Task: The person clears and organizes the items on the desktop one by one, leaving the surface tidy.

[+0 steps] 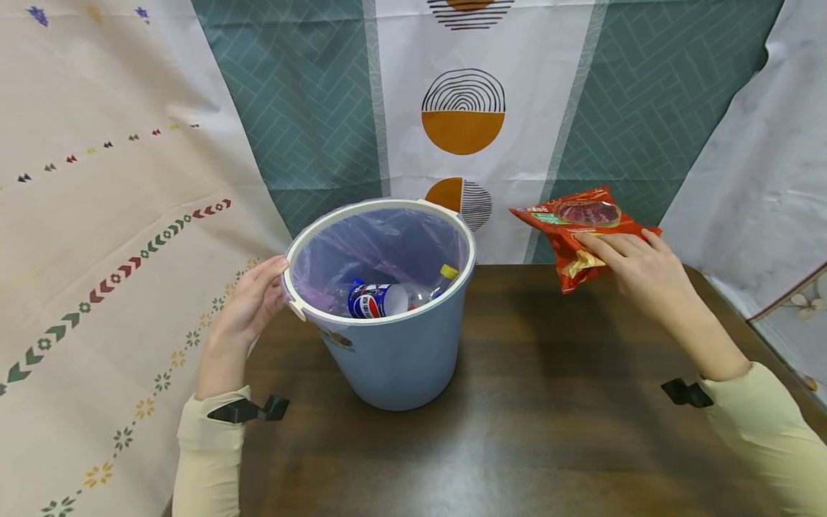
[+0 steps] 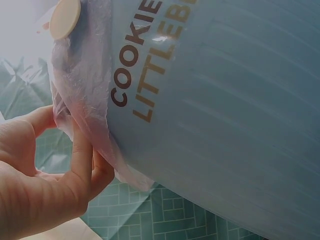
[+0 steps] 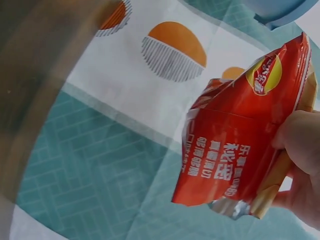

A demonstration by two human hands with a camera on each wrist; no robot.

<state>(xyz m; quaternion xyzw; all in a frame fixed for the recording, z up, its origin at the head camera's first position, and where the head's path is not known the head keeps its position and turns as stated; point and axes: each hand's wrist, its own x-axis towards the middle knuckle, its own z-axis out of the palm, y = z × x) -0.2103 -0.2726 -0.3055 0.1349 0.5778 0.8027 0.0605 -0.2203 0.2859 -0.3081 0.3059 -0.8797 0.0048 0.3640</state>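
A blue trash can (image 1: 400,359) with a cream rim stands on the table, tilted a little to the left. My left hand (image 1: 248,298) pinches its rim at the left, thumb and fingers on the pinkish bin liner (image 2: 82,95) folded over the edge. Inside lie a bottle with a blue Pepsi label (image 1: 370,300) and a clear bottle with a yellow cap (image 1: 449,272). To the right, my right hand (image 1: 646,269) grips a red snack bag (image 3: 235,135) above the table. The bag is crumpled, with a silvery edge at its opening.
The dark wooden table (image 1: 517,431) reaches back to a patterned curtain (image 1: 310,93). A cream embroidered cloth (image 1: 97,215) hangs at the left, and a white cloth (image 1: 762,179) at the right. Black straps (image 1: 248,409) sit on both wrists.
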